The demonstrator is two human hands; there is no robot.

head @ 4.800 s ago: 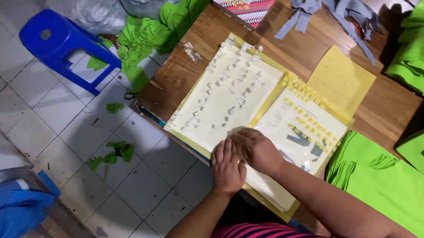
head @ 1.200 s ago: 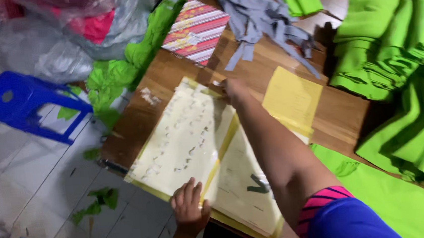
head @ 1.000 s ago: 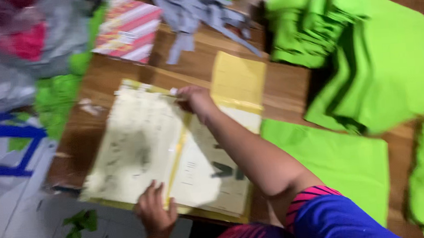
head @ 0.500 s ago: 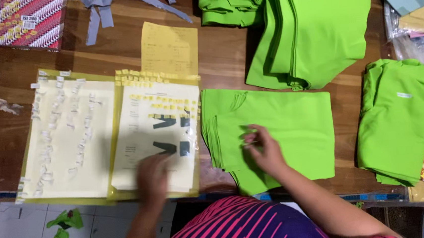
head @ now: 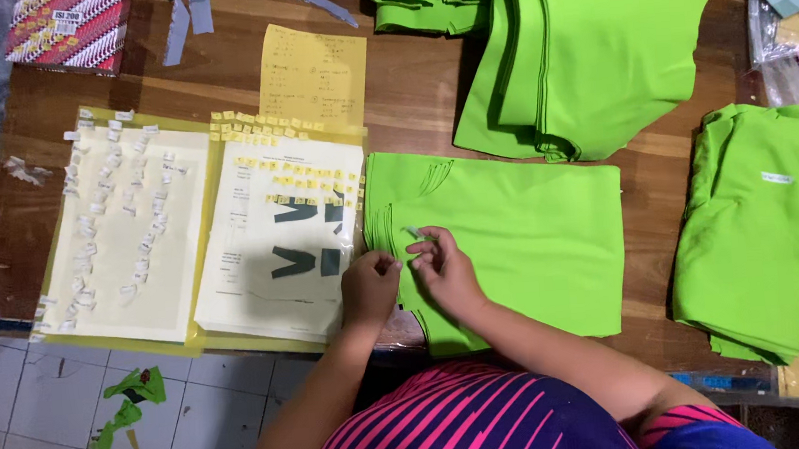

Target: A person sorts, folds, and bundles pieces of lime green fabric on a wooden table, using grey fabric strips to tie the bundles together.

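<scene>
Far left on the wooden table lies a cream sheet on yellow backing, with small white tags stuck in loose columns, laid flat so each tag can be peeled off. Just right of it, touching, a white sheet carries yellow tags along the top and a few dark grey strips in the middle; probably the same kind of stock, kept within reach. A yellow note sits above it, out of the working area.

Left hand rests at the left edge of the green piece, fingers curled and pinched together, likely steadying the cloth edge or a small bit; what is between the fingers I cannot tell. Right hand is just beside it, nearly touching, pinching a small pale tag between thumb and fingertips, held low over the cloth near that left edge.

The green piece lies flat and folded in front of the person, near the table's front edge, so both hands can work on it. A green stack sits behind it, a folded green garment well to the right, apparently sorted apart. Green scraps lie on the tiled floor lower left.
</scene>
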